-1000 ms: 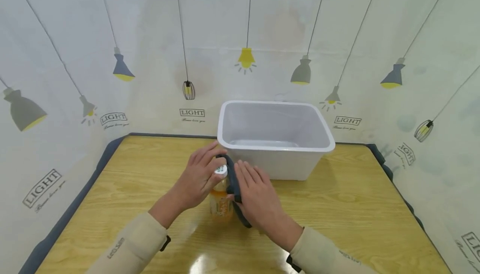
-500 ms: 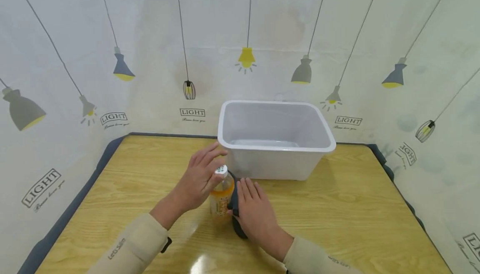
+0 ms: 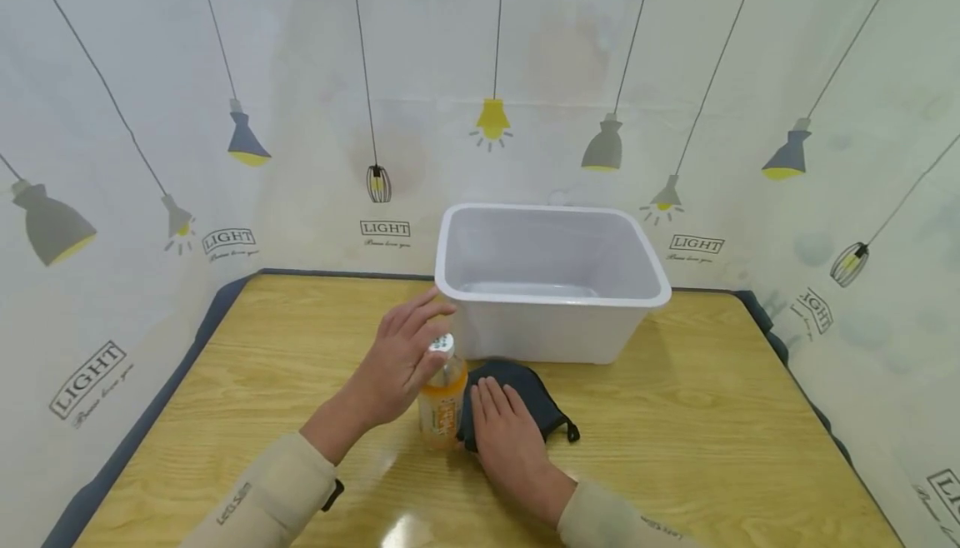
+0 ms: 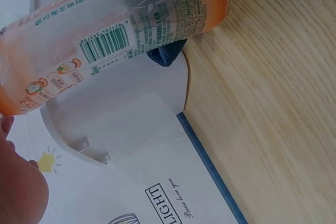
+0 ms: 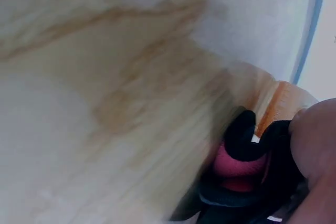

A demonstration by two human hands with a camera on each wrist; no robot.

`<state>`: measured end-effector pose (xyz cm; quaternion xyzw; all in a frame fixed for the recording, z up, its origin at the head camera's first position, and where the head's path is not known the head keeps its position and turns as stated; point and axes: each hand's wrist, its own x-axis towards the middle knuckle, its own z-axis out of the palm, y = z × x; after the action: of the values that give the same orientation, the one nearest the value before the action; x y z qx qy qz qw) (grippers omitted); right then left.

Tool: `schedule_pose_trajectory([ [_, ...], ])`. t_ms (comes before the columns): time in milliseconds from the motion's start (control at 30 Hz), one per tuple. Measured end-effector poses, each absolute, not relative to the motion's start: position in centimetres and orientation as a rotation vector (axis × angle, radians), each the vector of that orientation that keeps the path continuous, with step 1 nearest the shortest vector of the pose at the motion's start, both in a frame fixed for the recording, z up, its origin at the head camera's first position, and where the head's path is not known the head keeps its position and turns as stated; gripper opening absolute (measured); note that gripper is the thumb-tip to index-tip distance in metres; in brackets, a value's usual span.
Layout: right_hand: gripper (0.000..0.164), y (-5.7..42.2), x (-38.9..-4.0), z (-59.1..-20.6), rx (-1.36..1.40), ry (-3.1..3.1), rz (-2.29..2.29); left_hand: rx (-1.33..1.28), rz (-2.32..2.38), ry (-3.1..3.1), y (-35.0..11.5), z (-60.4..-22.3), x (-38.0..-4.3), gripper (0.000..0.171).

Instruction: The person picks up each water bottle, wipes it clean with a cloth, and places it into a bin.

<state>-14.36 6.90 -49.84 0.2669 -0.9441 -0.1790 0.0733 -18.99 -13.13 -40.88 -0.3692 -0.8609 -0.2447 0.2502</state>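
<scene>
An orange-labelled plastic bottle [image 3: 441, 406] with a white cap stands upright on the wooden table. My left hand [image 3: 393, 356] is at its top, pinching the cap between thumb and fingers; the left wrist view shows the bottle's barcode side [image 4: 105, 43] close up. Directly right of the bottle is a dark blue cloth pouch-like item [image 3: 528, 390] with a small black loop at its right corner. My right hand [image 3: 510, 440] lies over it, fingers stretched across the face, thumb tip at the left edge. Black edging and a pink part [image 5: 239, 166] of the item show beside the right hand.
Behind the pouch-like item stands a white open bin [image 3: 540, 331] with nothing in it. The wooden table [image 3: 690, 431] reaches back to a cloth backdrop [image 3: 300, 181] printed with hanging lamps.
My right hand has come down and nearer, turning the dark cloth item from edge-on to showing its broad face beside the bottle. The left hand and bottle have hardly moved.
</scene>
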Motion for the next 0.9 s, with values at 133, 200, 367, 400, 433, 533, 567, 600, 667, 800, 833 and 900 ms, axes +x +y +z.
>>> schedule_pose_trajectory([
  [133, 0.069, 7.2, -14.3, -48.9, 0.789, -2.879, -0.398, -1.012, -0.667, -2.359, -13.2, -40.8, -19.0, 0.063],
  [200, 0.069, 7.3, -14.3, -48.0, 0.769, -2.891, -0.311, -1.017, -0.663, -2.362, -13.2, -40.7, -19.0, 0.063],
  [367, 0.068, 7.5, -14.5, -44.9, 0.709, -2.81, -0.071, -1.026, -0.63, -2.341, -13.3, -40.5, -19.0, 0.063],
  [400, 0.067, 7.5, -14.5, -44.3, 0.699, -2.78, -0.017, -1.03, -0.625, -2.333, -13.3, -40.5, -19.1, 0.062],
  [433, 0.067, 7.5, -14.6, -43.7, 0.693, -2.745, 0.021, -1.03, -0.618, -2.326, -13.3, -40.6, -19.1, 0.062],
  [533, 0.065, 7.4, -14.9, -42.1, 0.696, -2.624, 0.123, -1.033, -0.606, -2.315, -13.3, -40.6, -19.1, 0.06],
  [567, 0.065, 7.3, -15.0, -41.6, 0.704, -2.585, 0.155, -1.034, -0.602, -2.316, -13.3, -40.7, -19.2, 0.059],
  [600, 0.065, 7.2, -15.0, -41.1, 0.714, -2.553, 0.168, -1.034, -0.6, -2.315, -13.3, -40.7, -19.2, 0.059],
  [667, 0.065, 7.0, -15.1, -40.3, 0.728, -2.513, 0.18, -1.032, -0.601, -2.322, -13.3, -40.8, -19.2, 0.058],
  [800, 0.068, 6.5, -14.9, -39.5, 0.737, -2.521, 0.082, -1.024, -0.61, -2.327, -13.3, -40.9, -19.2, 0.056],
  [833, 0.069, 6.4, -14.8, -39.5, 0.734, -2.529, 0.052, -1.021, -0.612, -2.33, -13.3, -40.9, -19.2, 0.056],
  [900, 0.071, 6.4, -14.7, -39.7, 0.729, -2.537, -0.011, -1.02, -0.616, -2.33, -13.3, -41.0, -19.2, 0.056],
])
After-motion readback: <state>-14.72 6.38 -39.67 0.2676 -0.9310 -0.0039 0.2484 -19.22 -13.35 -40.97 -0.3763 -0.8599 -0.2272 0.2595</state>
